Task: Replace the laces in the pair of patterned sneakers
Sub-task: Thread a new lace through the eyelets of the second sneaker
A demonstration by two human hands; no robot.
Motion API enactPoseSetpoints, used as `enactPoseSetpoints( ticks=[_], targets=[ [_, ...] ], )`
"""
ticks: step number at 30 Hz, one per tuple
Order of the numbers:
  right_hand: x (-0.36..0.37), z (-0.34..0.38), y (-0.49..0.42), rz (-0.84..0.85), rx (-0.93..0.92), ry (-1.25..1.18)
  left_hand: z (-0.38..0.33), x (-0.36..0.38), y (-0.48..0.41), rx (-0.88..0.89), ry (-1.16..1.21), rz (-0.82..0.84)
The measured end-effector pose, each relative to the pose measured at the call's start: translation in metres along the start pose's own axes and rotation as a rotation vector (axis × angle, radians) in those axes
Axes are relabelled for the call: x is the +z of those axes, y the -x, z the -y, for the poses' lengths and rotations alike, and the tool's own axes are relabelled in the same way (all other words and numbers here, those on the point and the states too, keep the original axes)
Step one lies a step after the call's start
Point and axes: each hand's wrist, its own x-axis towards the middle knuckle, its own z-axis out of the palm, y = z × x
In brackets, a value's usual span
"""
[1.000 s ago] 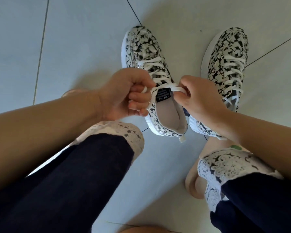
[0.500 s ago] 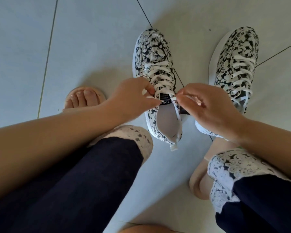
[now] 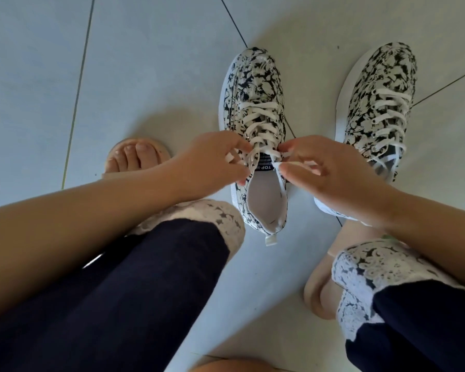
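You wear dark navy trousers (image 3: 151, 291) ending in white floral lace cuffs (image 3: 220, 218), plus a pale pink open-toed left sandal (image 3: 163, 154); the right sandal (image 3: 316, 294) seems to match.

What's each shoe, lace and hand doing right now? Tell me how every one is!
Black-and-white flowered sneaker between the hands: upright on pale tiled floor, laced to the top, not tied.
Flat white lace: threaded, both ends held.
Left hand: pinches one lace end.
Right hand: pinches the other end.
Second flowered sneaker: upright, laced, heel hidden behind the right hand.
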Motion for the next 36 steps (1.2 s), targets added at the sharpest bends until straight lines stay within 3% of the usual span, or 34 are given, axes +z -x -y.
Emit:
enactPoseSetpoints(
  ticks=[3,5,8,14,17,24,31,36],
  targets=[
    [-0.013,0.004,-0.005,0.028,0.041,0.065,-0.007,-0.012,0.002,-0.043,0.183,-0.007],
    [-0.016,-0.002,-0.017,-0.061,0.081,0.087,-0.005,-0.021,-0.003,-0.107,0.23,-0.124],
    [-0.01,-0.011,-0.04,-0.112,0.068,0.081,-0.003,-0.021,-0.017,-0.131,0.058,-0.324],
    [-0.001,-0.01,-0.053,-0.154,0.082,-0.029,-0.003,-0.004,-0.035,-0.028,-0.179,-0.328],
    [-0.002,-0.005,-0.056,-0.103,0.032,0.068,-0.004,-0.002,-0.04,0.005,-0.242,-0.358],
    [-0.007,0.002,-0.053,-0.013,0.016,0.071,0.002,-0.005,-0.036,0.024,-0.092,-0.371],
    [-0.009,0.005,-0.053,-0.102,0.038,-0.008,-0.001,0.003,-0.028,0.04,-0.008,-0.448],
    [-0.008,0.011,-0.051,-0.105,0.111,-0.155,0.0,0.002,-0.028,-0.046,0.146,-0.403]
  ],
)
